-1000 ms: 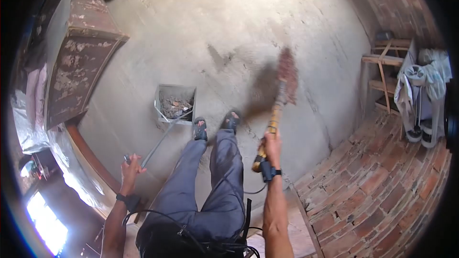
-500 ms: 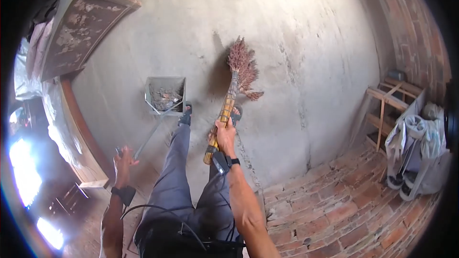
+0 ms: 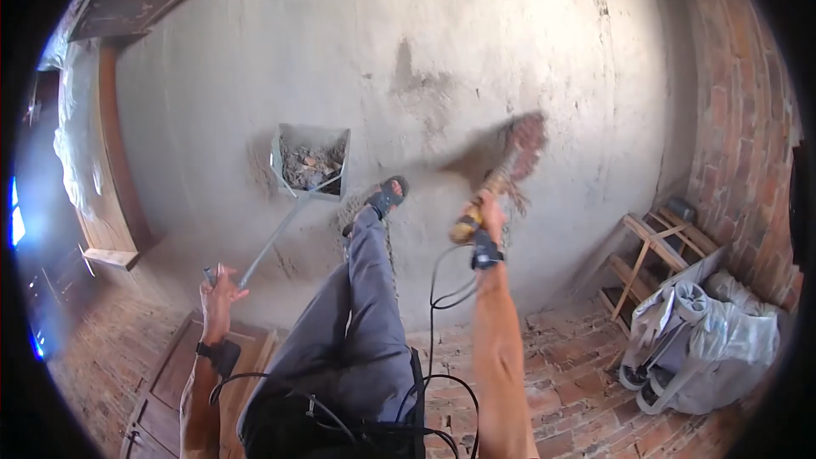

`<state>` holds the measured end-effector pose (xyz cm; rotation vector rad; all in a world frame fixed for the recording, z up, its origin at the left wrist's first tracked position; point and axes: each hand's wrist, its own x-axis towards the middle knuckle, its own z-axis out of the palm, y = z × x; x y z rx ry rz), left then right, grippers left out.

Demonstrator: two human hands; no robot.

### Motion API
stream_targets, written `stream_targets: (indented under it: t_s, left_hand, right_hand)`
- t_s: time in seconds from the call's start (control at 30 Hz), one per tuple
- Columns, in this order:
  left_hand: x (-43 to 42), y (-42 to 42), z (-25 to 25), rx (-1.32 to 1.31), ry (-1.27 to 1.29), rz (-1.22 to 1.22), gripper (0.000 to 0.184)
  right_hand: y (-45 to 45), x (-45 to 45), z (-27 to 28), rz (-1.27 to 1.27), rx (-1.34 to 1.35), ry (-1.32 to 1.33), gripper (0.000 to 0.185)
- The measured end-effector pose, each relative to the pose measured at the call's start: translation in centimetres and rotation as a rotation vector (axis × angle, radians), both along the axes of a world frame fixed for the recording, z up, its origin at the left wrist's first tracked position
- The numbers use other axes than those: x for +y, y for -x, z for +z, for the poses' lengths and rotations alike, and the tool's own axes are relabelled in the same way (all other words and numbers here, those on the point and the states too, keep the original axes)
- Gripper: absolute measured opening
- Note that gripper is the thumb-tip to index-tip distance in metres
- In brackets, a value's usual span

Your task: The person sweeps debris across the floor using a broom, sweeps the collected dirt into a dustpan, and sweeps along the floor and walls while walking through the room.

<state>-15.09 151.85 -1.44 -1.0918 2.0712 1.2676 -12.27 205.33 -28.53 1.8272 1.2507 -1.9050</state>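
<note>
My right hand (image 3: 490,214) is wrapped around the bound handle of a short broom (image 3: 512,167). Its reddish, brushy head points up and away, blurred by motion, over the grey floor on the right. My left hand (image 3: 221,296) is closed around the upper end of the long thin handle of a metal dustpan (image 3: 342,183). That pan lies on the floor left of my foot, its box holding dark debris (image 3: 313,166). The broom and the dustpan are well apart.
A wooden rack (image 3: 650,246) and a folded grey stroller-like item (image 3: 697,344) covered in plastic stand at right. Brick paving (image 3: 561,374) lies near me. Left are a wooden frame (image 3: 115,161) and a wooden panel (image 3: 183,374). Cables hang by my legs.
My right hand has swung the broom to the right, away from my feet. My legs and the view have shifted. The dustpan sits slightly farther right in view, still in my left hand.
</note>
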Motion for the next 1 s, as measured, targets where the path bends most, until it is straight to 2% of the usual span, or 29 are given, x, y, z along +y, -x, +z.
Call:
stream_targets:
  t_s: [0.03, 0.1, 0.2, 0.23, 0.3, 0.4, 0.5, 0.67, 0.73, 0.77, 0.87, 0.93, 1.0]
  left_hand:
    - [0.3, -0.1, -0.2, 0.013, -0.025, 0.004, 0.043]
    - [0.8, -0.6, -0.7, -0.002, -0.033, 0.009, 0.042]
    - [0.3, -2.0, -2.2, -0.021, 0.005, 0.011, 0.042]
    - [0.1, -2.4, -2.6, -0.024, 0.051, 0.008, 0.042]
    - [1.0, -2.5, -2.6, -0.034, 0.057, -0.016, 0.042]
    - [2.3, -2.5, -2.6, -0.058, 0.074, -0.011, 0.043]
    - [2.0, -4.1, -3.7, -0.031, 0.061, 0.061, 0.043]
    - [4.3, -5.4, -4.7, 0.011, -0.042, 0.136, 0.038]
    - [7.0, -5.0, -3.5, 0.093, -0.073, 0.155, 0.036]
    - [8.4, -5.1, -3.2, 0.114, -0.035, 0.199, 0.036]
    - [10.9, -3.5, -1.1, -0.027, 0.105, 0.155, 0.036]
    - [12.2, -4.4, 0.2, -0.041, 0.136, 0.21, 0.035]
    - [15.8, -1.7, 2.2, -0.094, 0.169, 0.302, 0.035]
  right_hand:
    - [1.1, -2.2, 0.3, 0.162, 0.024, -0.031, 0.027]
    - [2.8, -8.0, 2.5, 0.03, 0.145, 0.005, 0.016]
    - [4.4, -12.9, 3.4, 0.165, 0.153, 0.006, 0.022]
    - [5.1, -13.4, 5.2, 0.151, 0.158, 0.076, 0.027]
    - [6.6, -13.0, 9.3, 0.165, 0.187, 0.171, 0.023]
    - [7.3, -11.6, 11.8, 0.215, 0.15, 0.143, 0.03]
    - [6.9, -8.6, 11.0, 0.288, 0.191, 0.065, 0.027]
    - [13.1, -0.8, 12.5, 0.407, 0.22, 0.082, 0.022]
    - [17.1, 2.4, 11.4, 0.581, 0.144, -0.012, 0.021]
    - [19.0, 3.9, 10.3, 0.635, 0.187, 0.001, 0.017]
    - [28.0, 6.1, 7.4, 0.867, 0.236, -0.059, 0.014]
    - [34.5, 5.3, 8.3, 1.003, 0.243, -0.092, 0.016]
    - [41.1, 5.5, 5.8, 1.034, 0.265, -0.079, 0.02]
